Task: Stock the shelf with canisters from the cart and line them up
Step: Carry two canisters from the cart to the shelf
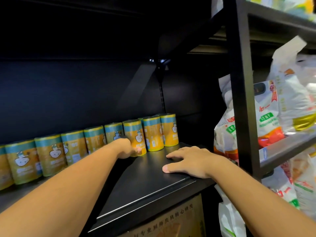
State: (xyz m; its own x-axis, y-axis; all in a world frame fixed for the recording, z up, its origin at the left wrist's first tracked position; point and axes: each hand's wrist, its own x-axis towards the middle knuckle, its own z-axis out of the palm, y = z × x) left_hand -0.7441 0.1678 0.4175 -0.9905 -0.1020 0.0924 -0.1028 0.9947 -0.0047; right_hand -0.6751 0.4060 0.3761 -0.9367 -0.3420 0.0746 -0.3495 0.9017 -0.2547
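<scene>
A row of several yellow canisters with teal tops (51,153) stands along the dark shelf board (145,183), running from the far left to the right end. My left hand (125,148) reaches in and grips one canister (136,134) near the right end of the row, fingers curled round its lower part. My right hand (188,161) lies flat on the shelf board in front of the last canisters (169,130), palm down, fingers spread, holding nothing. The cart is not in view.
A black metal rack upright (242,82) stands at the right, its shelves holding white and orange food bags (273,113). More bags (229,219) hang below. The shelf's front edge (142,200) runs diagonally; a printed sign (171,223) sits beneath it.
</scene>
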